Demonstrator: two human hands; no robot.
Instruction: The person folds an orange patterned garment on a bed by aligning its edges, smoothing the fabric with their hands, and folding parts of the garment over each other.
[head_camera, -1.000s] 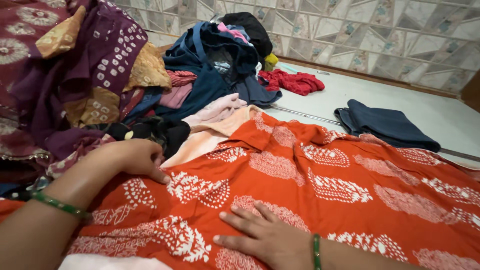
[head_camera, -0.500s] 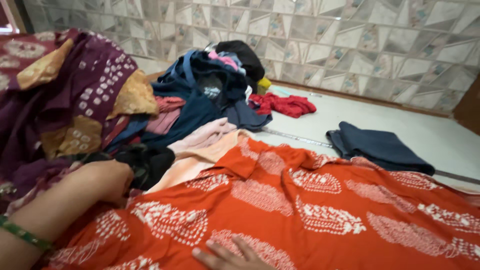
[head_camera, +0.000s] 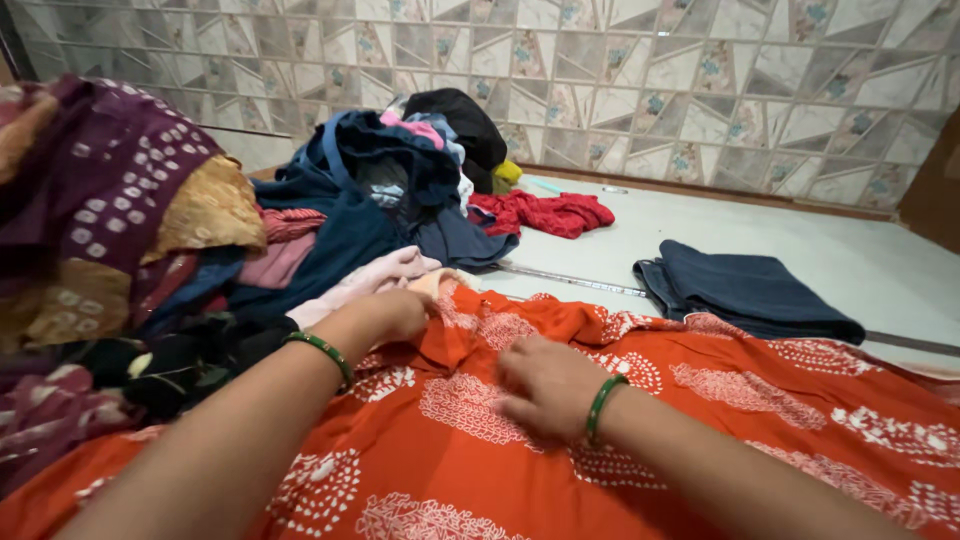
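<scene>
An orange garment with white prints lies spread across the floor in front of me. My left hand grips its far edge near the collar, fingers closed on a fold of the cloth. My right hand lies on the fabric just right of that, fingers curled down onto the cloth. Both wrists wear green bangles.
A heap of clothes rises at the left, with a purple dotted cloth and dark blue pieces. A red garment lies by the tiled wall. A folded navy garment rests on the pale floor at right.
Both hands have moved forward along the orange garment to its far edge. The left hand has taken hold of the cloth; the right hand came into fuller view.
</scene>
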